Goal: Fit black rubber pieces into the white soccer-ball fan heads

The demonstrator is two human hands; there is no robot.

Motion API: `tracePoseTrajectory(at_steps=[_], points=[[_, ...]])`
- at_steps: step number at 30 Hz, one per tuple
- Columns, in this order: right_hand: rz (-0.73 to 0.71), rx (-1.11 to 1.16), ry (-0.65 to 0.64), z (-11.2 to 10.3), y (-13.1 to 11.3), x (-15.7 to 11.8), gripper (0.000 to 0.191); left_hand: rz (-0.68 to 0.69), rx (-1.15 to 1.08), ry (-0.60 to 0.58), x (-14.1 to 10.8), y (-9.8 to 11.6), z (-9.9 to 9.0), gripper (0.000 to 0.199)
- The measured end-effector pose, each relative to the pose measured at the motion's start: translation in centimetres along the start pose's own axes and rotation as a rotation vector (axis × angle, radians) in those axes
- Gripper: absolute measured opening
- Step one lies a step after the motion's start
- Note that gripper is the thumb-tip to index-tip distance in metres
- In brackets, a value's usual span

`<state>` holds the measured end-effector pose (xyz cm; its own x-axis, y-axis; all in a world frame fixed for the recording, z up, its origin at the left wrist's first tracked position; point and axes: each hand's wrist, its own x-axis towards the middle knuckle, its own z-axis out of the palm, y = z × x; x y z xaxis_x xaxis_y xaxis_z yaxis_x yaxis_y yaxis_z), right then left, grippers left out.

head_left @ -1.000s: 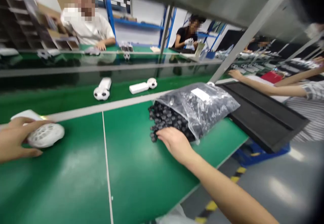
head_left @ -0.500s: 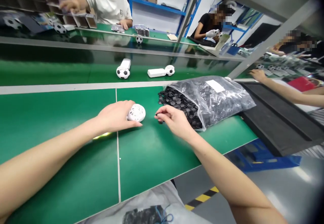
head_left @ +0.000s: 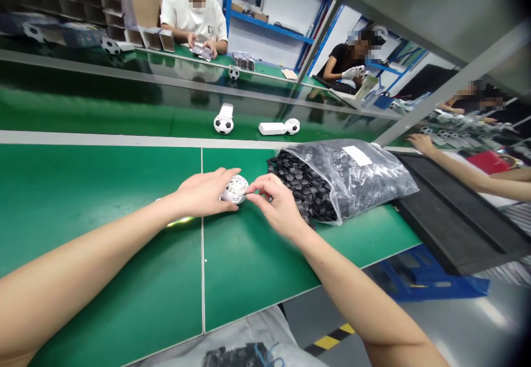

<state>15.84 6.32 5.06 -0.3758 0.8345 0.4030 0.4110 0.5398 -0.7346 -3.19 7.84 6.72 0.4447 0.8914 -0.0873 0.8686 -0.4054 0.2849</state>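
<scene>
My left hand (head_left: 207, 193) is wrapped round a white device with a round, openwork head (head_left: 237, 188), held low over the green table (head_left: 249, 267). At the right side of that head, my right hand (head_left: 271, 200) pinches a small black piece (head_left: 246, 193) between thumb and fingertips. Just right of my right hand lies a clear plastic bag (head_left: 365, 176), its mouth open to the left, with many flat black pieces (head_left: 305, 182) spilling out.
Two white devices with football-patterned heads (head_left: 224, 124) (head_left: 292, 126) lie on the green belt (head_left: 166, 121) beyond. A black tray (head_left: 464, 218) sits at right, near another person's arm (head_left: 460, 171). People work across the belt.
My right hand has moved left with the black piece, from beside the bag to the white head. The view has shifted slightly. The person across now holds a packet with both hands.
</scene>
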Motion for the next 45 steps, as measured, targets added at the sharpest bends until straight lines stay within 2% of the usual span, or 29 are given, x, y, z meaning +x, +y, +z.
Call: tracePoseTrajectory(at_steps=[4, 9, 14, 19, 22, 26, 28, 30, 33, 35, 38, 41, 45], points=[[0.052, -0.027, -0.06, 0.7, 0.1, -0.1, 0.004, -0.014, -0.049, -0.022, 0.1, -0.1, -0.1, 0.081], [0.007, -0.051, -0.006, 1.2, 0.1, 0.0, 0.002, 0.007, -0.112, -0.004, 0.0, -0.4, -0.1, 0.076], [0.057, -0.019, 0.036, 1.3, 0.6, 0.3, 0.01, 0.013, -0.138, 0.003, 0.0, -0.4, 0.0, 0.072], [0.169, 0.116, 0.003, 1.6, 1.0, 0.3, 0.026, 0.008, -0.178, 0.002, 0.2, -0.5, -0.1, 0.065], [0.203, 0.179, -0.001, 2.1, 0.9, 0.4, 0.026, 0.008, -0.208, 0.002, 0.3, -0.5, 0.0, 0.064], [0.192, 0.192, -0.003, 0.9, 1.4, 0.9, 0.02, 0.044, -0.198, 0.007, 0.3, -0.6, 0.0, 0.064], [0.204, 0.101, 0.014, -0.9, 1.9, 1.3, 0.013, 0.024, -0.159, -0.015, 0.1, -0.9, -0.1, 0.066], [0.19, -0.113, 0.047, -2.9, 2.6, 1.3, 0.008, -0.015, -0.074, -0.03, 0.0, -1.2, -0.3, 0.065], [0.147, -0.41, 0.002, -5.0, 3.3, 0.8, 0.004, 0.035, 0.083, 0.027, 0.1, -1.6, -0.6, 0.061], [0.156, -0.508, -0.08, -5.2, 3.4, 0.5, 0.006, 0.114, 0.134, 0.064, 0.2, -1.9, -0.7, 0.064], [0.192, -0.569, -0.169, -4.5, 3.4, 0.1, 0.006, 0.159, 0.132, 0.078, 0.6, -2.3, -0.5, 0.067], [0.187, -0.582, -0.208, -3.8, 3.3, 0.2, 0.006, 0.144, 0.125, 0.116, 0.7, -2.4, -0.1, 0.067], [0.104, -0.567, -0.237, -3.9, 3.5, 0.5, 0.005, 0.107, 0.127, 0.181, 0.3, -1.9, 0.1, 0.065]])
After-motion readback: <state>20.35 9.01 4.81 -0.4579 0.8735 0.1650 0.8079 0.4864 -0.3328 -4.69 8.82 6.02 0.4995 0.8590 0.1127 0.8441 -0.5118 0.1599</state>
